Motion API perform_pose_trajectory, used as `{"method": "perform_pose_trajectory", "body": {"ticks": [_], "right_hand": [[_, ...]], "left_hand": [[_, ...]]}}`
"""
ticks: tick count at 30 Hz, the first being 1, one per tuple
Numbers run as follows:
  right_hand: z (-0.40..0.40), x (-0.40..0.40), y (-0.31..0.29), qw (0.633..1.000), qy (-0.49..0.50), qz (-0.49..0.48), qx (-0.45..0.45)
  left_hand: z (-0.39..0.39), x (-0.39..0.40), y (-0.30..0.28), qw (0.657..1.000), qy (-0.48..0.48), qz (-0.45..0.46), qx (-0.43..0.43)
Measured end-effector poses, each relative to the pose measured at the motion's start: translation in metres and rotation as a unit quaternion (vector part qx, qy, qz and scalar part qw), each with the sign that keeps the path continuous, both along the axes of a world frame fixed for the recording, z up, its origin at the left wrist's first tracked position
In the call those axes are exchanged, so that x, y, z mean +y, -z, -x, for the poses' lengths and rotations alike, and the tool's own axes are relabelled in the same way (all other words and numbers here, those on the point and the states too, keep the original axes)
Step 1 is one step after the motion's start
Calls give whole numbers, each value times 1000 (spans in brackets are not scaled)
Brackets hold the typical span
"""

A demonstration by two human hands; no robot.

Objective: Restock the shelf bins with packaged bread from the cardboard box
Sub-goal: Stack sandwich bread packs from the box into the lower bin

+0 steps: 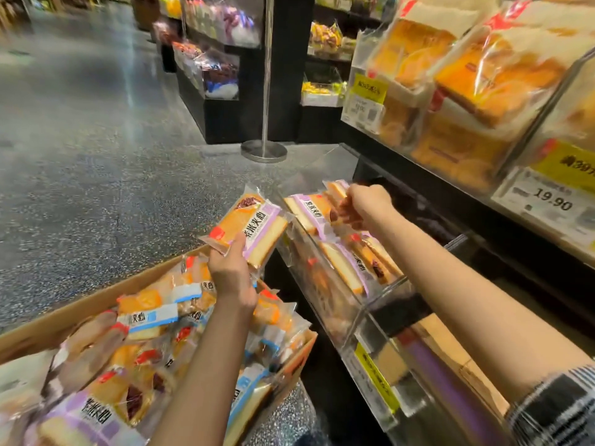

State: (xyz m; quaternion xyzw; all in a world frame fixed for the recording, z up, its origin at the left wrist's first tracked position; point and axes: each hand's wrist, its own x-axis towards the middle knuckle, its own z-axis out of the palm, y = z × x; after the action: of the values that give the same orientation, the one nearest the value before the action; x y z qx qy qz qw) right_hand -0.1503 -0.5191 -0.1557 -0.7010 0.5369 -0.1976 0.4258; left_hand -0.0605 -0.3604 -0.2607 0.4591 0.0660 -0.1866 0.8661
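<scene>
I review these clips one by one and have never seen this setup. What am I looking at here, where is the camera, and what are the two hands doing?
There is no robot. One wide camera sits on a person's head and looks down at their arms in a shop aisle. The left hand holds a purple-striped bread pack above an open cardboard box full of similar packs. The right hand reaches into a clear shelf bin and grips a pack lying among others there. Higher shelves on the right hold larger bread bags and a price tag reading 19.90.
</scene>
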Motion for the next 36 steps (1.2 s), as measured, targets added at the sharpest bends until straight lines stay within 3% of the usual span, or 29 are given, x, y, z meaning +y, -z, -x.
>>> {"method": "perform_pose_trajectory", "body": {"ticks": [2,3,6,8,13,17,20,22,25,27,29,31,33,36], "right_hand": [[-8,-9,13,952,-87,248,158],[-13,-19,18,923,-124,300,206],[-19,-39,17,885,-161,333,284],[-18,-55,19,882,-171,326,294],[-27,-76,30,895,-227,205,326],[-34,-76,34,903,-220,212,302],[-31,-62,29,889,-227,236,319],[-32,-38,18,874,-247,307,284],[-23,14,-6,865,-290,392,119],[-8,46,-16,816,-421,387,87],[5,71,-19,721,-510,421,207],[11,77,-18,657,-506,486,277],[13,74,-18,663,-493,501,258],[21,62,-22,699,-483,464,252]], "left_hand": [[-3,-1,0,1000,-3,7,-7],[-4,-2,0,1000,-4,10,-9],[-4,-3,-1,999,-1,10,-31],[-6,-3,-3,999,-5,12,-45],[-8,-1,-5,997,18,21,-75],[-6,6,-10,990,98,29,-98],[-6,11,-14,986,133,19,-94],[-5,13,-15,983,148,13,-105],[-2,15,-21,977,171,7,-130],[1,15,-25,965,194,1,-175],[8,16,-32,955,211,-6,-208],[13,13,-35,947,215,-11,-237],[20,11,-38,944,232,15,-236],[28,7,-44,952,250,52,-168]]}}
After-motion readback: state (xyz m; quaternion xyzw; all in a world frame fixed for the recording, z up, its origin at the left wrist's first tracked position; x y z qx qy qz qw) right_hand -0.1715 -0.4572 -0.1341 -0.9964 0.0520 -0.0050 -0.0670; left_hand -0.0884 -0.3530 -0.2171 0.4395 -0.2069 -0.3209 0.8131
